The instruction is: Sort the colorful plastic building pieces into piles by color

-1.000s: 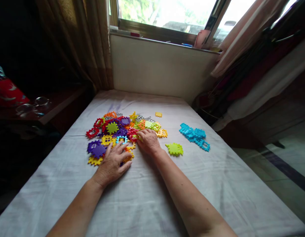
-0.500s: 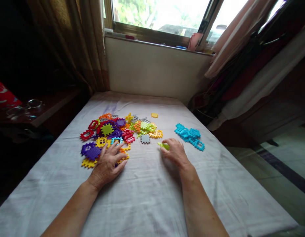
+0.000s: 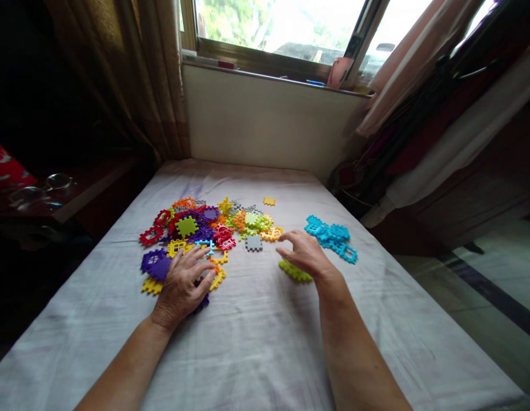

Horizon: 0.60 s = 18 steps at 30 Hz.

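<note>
My left hand (image 3: 184, 282) rests palm down on the near side of a mixed heap of notched plastic building tiles, fingers spread. Beneath its edge pokes out a dark purple tile (image 3: 201, 303); a yellow tile (image 3: 219, 279) lies at its fingertips, and a larger purple tile (image 3: 161, 268) at its left. My right hand (image 3: 306, 252) hovers with thumb and fingers apart, nothing seen between them. Just below it is a lime green tile (image 3: 294, 272), partly covered by the hand. A grey tile (image 3: 253, 243) lies between the two hands.
Several blue tiles (image 3: 331, 236) form a separate pile to the right. A lone yellow tile (image 3: 269, 201) lies behind the heap. The sheet-covered surface (image 3: 256, 348) meets a wall below the window. Glasses (image 3: 59, 181) sit on a dark side table at left.
My right hand has let go of the lime green tile, which now lies below it. My left hand has drawn slightly back toward me, with a dark purple tile showing beneath it.
</note>
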Motion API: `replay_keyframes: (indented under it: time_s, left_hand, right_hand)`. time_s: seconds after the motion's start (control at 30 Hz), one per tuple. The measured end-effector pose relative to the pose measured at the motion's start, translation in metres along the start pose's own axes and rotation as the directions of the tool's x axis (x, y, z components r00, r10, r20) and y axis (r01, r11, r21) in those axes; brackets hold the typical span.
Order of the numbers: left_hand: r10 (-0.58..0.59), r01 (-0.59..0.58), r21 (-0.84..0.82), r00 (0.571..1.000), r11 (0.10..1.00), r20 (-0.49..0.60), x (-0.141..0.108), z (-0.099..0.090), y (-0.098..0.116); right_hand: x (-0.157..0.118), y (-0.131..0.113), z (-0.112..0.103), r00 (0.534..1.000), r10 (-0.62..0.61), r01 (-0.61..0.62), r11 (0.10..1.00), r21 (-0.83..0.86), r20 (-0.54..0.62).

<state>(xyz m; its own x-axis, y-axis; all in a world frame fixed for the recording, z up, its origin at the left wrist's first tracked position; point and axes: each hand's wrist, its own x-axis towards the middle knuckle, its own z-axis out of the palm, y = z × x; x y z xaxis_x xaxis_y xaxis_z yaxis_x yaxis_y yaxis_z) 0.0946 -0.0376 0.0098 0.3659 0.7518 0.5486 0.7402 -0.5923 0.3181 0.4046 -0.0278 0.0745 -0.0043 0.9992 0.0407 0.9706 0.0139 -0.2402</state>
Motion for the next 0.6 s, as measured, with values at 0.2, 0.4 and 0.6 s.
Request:
replay_keyframes:
  time_s: [0.2,0.4,0.6]
  left_hand:
    - [-0.024,0.025,0.011,0.998,1.000,-0.051,0.001,-0.001,-0.005]
    - [-0.044,0.044,-0.001,0.998,0.999,-0.043,0.002,-0.001,-0.005]
    - [-0.059,0.059,-0.015,0.998,0.998,-0.037,0.002,0.001,-0.006]
  right_hand:
    - [0.066,-0.015,0.024,0.992,0.062,-0.069,0.996,-0.061,-0.110]
    - [0.076,-0.013,0.042,0.990,0.094,-0.099,0.994,-0.047,-0.101]
    - [0.039,0.025,0.024,0.979,0.174,-0.153,0.970,0.190,-0.103]
